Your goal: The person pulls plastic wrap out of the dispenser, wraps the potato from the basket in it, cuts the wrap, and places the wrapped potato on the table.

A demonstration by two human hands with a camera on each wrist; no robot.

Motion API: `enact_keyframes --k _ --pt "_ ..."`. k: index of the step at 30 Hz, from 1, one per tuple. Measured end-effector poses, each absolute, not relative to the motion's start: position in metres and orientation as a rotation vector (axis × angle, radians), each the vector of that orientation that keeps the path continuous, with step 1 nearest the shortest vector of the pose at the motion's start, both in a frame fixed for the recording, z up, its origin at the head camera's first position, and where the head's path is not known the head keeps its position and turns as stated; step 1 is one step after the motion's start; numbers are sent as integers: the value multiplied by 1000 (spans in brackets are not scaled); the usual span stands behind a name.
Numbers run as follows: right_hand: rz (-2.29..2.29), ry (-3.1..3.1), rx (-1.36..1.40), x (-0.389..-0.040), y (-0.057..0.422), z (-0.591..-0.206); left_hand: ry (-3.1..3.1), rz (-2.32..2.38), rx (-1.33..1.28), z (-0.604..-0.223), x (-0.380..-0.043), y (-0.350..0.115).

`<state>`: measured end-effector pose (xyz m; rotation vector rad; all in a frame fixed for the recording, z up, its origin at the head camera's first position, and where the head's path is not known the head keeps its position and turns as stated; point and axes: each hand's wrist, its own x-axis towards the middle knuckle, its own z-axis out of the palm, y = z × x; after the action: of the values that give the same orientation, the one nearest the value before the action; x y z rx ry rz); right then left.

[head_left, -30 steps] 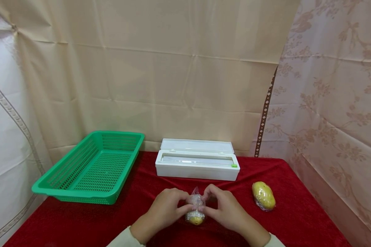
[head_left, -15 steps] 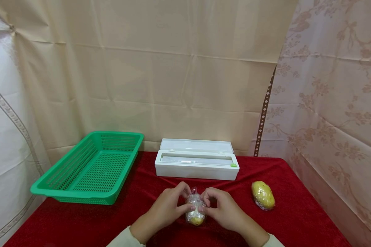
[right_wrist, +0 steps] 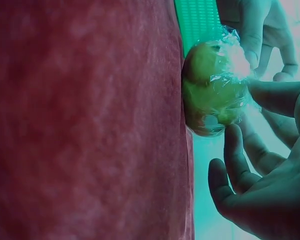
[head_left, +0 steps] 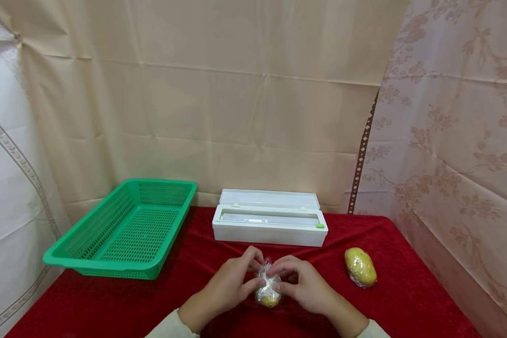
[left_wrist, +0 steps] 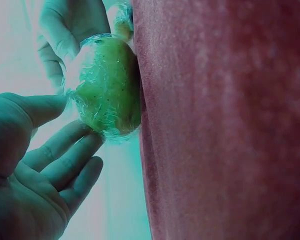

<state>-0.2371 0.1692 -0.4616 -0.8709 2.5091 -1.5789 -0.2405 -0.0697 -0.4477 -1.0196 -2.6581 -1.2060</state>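
A potato point(head_left: 270, 301) lies on the red cloth at the front middle, its top bunched in clear cling film point(head_left: 267, 284). On its left side my left hand point(head_left: 230, 284) pinches the film between thumb and fingers. My right hand point(head_left: 308, 287) does the same from the right, its index finger reaching over the gathered top. Through the shiny wrap in the left wrist view, the speckled potato point(left_wrist: 112, 85) shows between the two hands. The right wrist view has the thumb pressing the film beside the potato point(right_wrist: 205, 90), with the lower fingers loosely bent.
A second wrapped potato point(head_left: 360, 266) lies to the right. Behind the hands stands a white cling film box point(head_left: 270, 234), its lid raised and a green slider at its right end. A green plastic basket point(head_left: 162, 253) stands at the left on the red cloth point(head_left: 405, 300).
My left index finger has lifted up and back along the film. The right fingers have shifted inward over the bunched top. The potato has stayed almost in place.
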Motion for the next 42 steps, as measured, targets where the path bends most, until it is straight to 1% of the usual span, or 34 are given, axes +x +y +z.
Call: enact_keyframes --k 6,10,19,26,32,42 --pt "-1506 2551 -837 -238 170 -460 -2651 -1181 -1012 -450 -241 -70" --pt "-1448 2596 -867 -238 171 -459 -2690 -1114 -980 -451 -244 -71" --pt "-1113 2794 -1157 -237 175 -456 -2785 -948 -1110 -447 -245 -75" --pt "-1027 2788 -1129 -237 176 -454 -2863 -1067 -1114 -446 -245 -76" --pt "-937 2801 -1110 -235 175 -451 -2896 -1002 -1078 -447 -244 -75" --pt "-791 2860 -1138 -233 175 -451 -2842 -841 -1135 -448 -240 -75"
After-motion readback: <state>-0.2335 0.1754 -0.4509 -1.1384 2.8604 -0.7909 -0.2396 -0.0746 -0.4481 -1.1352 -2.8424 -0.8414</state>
